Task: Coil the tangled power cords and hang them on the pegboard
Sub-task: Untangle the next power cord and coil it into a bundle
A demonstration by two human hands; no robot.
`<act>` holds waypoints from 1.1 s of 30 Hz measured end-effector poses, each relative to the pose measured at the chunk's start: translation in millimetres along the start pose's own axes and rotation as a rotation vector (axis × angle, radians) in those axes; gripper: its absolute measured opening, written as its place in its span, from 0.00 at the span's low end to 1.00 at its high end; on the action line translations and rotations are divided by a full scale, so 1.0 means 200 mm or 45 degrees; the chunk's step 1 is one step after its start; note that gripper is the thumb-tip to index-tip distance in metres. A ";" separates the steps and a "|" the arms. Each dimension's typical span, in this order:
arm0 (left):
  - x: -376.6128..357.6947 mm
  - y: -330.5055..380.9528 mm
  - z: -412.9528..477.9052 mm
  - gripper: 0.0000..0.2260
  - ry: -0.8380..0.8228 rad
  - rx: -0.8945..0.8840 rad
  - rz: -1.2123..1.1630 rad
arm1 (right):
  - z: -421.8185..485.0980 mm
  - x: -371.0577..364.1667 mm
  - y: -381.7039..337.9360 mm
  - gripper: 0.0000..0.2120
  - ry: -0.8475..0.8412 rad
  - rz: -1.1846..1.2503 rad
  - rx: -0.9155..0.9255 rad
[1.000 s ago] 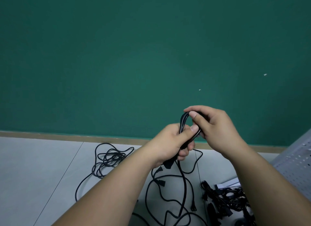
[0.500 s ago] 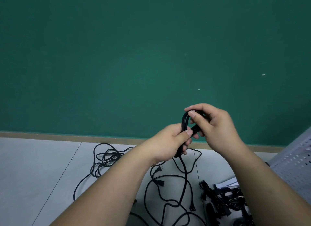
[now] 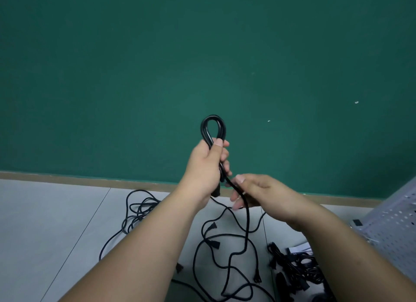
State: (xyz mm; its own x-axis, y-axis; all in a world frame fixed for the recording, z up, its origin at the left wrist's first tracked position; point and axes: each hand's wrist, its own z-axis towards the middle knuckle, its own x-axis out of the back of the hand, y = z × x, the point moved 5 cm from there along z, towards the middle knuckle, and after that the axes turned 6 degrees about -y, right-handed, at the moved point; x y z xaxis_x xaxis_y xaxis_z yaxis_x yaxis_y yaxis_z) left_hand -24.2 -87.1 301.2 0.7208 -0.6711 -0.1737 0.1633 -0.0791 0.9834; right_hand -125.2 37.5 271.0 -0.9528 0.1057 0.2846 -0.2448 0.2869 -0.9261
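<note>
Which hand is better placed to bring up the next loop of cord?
Right. The right hand holds the trailing cord just below the left hand, which is occupied gripping the coil.

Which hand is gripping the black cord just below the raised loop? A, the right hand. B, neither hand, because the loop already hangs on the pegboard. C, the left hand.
C: the left hand grips the black cord right under the loop, while the right hand sits lower, on the strand that trails to the floor.
</note>
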 end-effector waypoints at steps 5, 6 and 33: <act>0.17 0.06 0.07 0.11 0.355 -0.040 -0.185 | -0.02 0.01 -0.04 0.09 -0.095 -0.038 -0.002; 0.22 0.07 0.08 0.12 0.435 -0.058 -0.148 | -0.03 0.02 -0.05 0.08 -0.098 -0.084 -0.004; -0.22 -0.10 -0.16 0.10 -0.779 0.202 0.461 | -0.17 0.24 -0.26 0.14 0.965 -0.479 0.518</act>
State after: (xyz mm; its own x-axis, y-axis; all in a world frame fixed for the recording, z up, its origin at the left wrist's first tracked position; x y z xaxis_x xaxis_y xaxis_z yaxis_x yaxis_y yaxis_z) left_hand -37.7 -33.5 287.3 0.1975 -0.9638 0.1791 -0.1469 0.1516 0.9775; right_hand -151.8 61.2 340.6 -0.4624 0.7068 0.5355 -0.6934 0.0882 -0.7152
